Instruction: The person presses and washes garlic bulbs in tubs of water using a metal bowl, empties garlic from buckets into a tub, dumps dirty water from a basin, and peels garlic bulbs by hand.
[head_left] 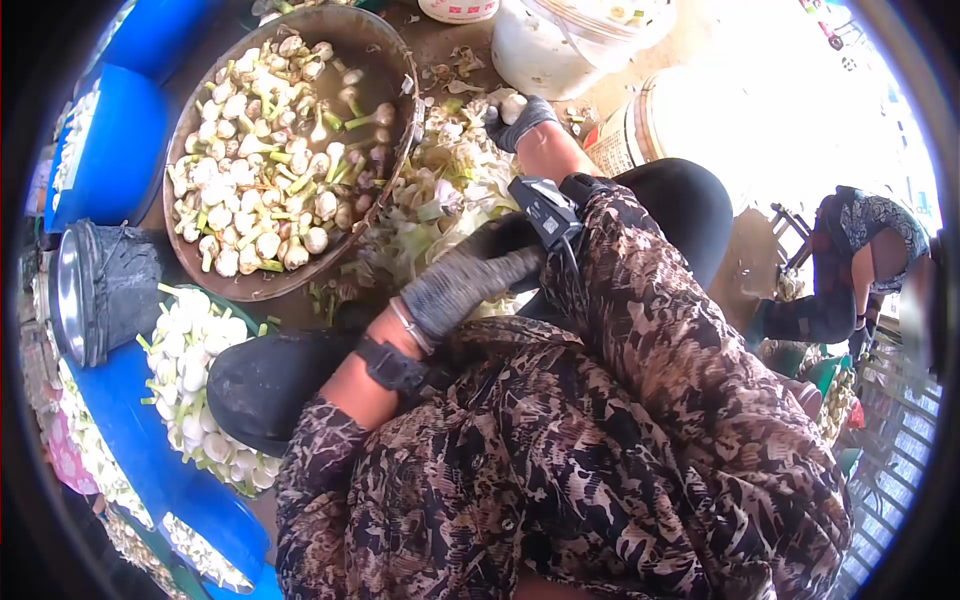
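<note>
My left hand (460, 290), in a grey glove with a dark watch at the wrist, is closed in front of my lap; whatever its shaded fingers hold is hidden. Farther forward, my right hand (522, 122), also gloved, grips a pale garlic bulb (512, 107). Beneath and between the hands lies a heap of loose peelings and leaves (435, 190). To the left stands a wide round tub (408, 130) with many garlic bulbs (240, 180) with short green stems, some in murky water.
White buckets (535, 55) stand ahead. A pile of whiter bulbs (190, 370) lies by my left knee, near a dark bucket (110, 290) and blue containers (115, 150). Another person (870, 250) bends over at the far right, near a metal grating (895, 450).
</note>
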